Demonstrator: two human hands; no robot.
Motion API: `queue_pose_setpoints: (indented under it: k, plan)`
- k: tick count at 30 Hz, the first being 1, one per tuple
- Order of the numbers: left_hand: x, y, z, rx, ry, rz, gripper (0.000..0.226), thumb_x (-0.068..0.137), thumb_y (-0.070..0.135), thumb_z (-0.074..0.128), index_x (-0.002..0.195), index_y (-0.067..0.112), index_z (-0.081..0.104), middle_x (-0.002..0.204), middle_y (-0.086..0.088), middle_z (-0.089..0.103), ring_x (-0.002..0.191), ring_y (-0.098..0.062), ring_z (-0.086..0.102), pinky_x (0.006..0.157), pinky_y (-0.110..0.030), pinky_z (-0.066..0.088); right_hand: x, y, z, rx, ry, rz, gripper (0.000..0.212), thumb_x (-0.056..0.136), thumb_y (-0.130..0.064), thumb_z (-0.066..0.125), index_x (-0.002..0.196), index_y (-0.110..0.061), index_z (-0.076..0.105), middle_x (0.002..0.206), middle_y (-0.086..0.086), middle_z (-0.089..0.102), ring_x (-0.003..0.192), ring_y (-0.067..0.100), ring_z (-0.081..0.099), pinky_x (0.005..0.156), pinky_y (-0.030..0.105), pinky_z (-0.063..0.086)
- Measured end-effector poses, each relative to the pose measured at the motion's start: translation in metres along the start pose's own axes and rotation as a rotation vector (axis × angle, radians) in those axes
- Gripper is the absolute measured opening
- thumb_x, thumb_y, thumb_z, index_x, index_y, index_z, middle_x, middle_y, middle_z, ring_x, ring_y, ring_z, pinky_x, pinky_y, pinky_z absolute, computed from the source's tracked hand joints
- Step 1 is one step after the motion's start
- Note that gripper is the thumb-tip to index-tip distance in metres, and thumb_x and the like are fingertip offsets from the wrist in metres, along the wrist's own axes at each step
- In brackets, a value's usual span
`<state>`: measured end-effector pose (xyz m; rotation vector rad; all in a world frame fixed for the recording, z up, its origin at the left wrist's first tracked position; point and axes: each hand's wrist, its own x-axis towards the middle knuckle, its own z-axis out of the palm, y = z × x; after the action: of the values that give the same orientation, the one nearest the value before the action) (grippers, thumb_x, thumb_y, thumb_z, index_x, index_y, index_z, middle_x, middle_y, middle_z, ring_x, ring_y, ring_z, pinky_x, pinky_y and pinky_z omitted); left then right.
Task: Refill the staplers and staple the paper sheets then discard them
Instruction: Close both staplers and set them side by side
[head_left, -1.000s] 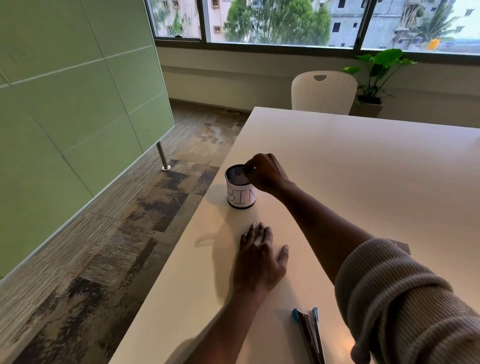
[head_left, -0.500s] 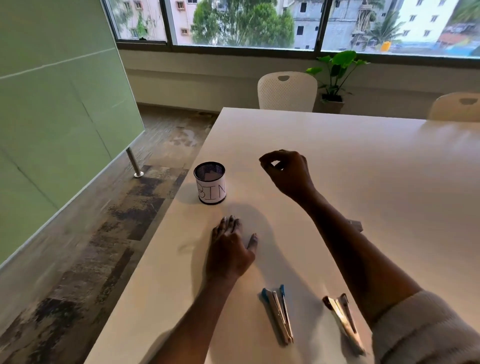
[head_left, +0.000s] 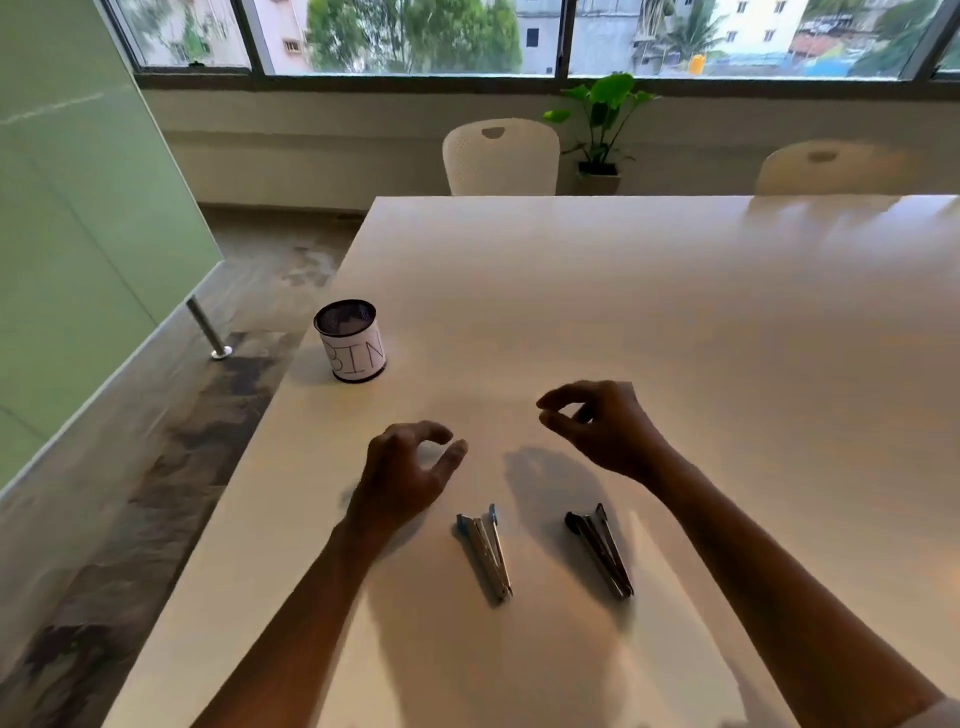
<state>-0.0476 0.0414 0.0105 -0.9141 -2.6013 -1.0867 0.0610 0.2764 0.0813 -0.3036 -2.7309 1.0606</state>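
The left hand (head_left: 405, 467) and the right hand (head_left: 597, 428) are over the table (head_left: 675, 312), both loosely curled and holding nothing. Just before them lie the blue stapler (head_left: 484, 552) and the black stapler (head_left: 600, 551), side by side but apart. The bin (head_left: 351, 340) stands near the left edge.

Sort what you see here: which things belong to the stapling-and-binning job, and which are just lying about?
For the job: blue stapler, black stapler, cup marked BIN.
Just about: white chair, second chair, potted plant, green partition.
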Motion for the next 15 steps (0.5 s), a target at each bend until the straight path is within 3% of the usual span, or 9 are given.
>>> queue_pose_setpoints:
  k: [3,7,11,15]
  plan:
    - [-0.017,0.015,-0.008,-0.056,-0.178,0.079,0.060,0.077,0.074,0.062,0.108,0.024,0.071,0.104,0.013,0.070,0.095,-0.001,0.059,0.079,-0.009,0.043,-0.029,0.009,0.000,-0.022,-0.062,0.034,0.027,0.089,-0.032,0.071,0.114,-0.023,0.071,0.115,-0.006,0.069,0.085,0.012,0.067,0.078,0.030,0.057]
    - [-0.044,0.027,-0.010,-0.006,-0.342,0.075,0.084,0.059,0.090,0.063,0.120,0.032,0.062,0.114,0.019,0.058,0.103,0.002,0.051,0.082,-0.013,0.043,-0.064,0.023,0.004,-0.103,-0.196,0.071,0.040,0.085,-0.046,0.072,0.122,-0.031,0.065,0.124,-0.009,0.057,0.101,0.008,0.057,0.091,0.030,0.052]
    - [-0.068,0.031,-0.006,0.075,-0.412,0.100,0.108,0.045,0.098,0.061,0.133,0.037,0.049,0.126,0.022,0.045,0.116,0.003,0.037,0.094,-0.015,0.036,-0.095,0.037,0.015,-0.200,-0.174,0.113,0.056,0.080,-0.055,0.073,0.129,-0.032,0.059,0.125,-0.010,0.047,0.110,0.010,0.049,0.091,0.022,0.038]
    - [-0.074,0.034,-0.003,0.065,-0.415,0.106,0.108,0.048,0.090,0.068,0.137,0.034,0.046,0.126,0.020,0.044,0.118,-0.001,0.036,0.097,-0.013,0.031,-0.110,0.043,0.030,-0.209,-0.100,0.137,0.058,0.081,-0.053,0.071,0.132,-0.028,0.056,0.125,-0.009,0.046,0.107,0.012,0.055,0.087,0.020,0.040]
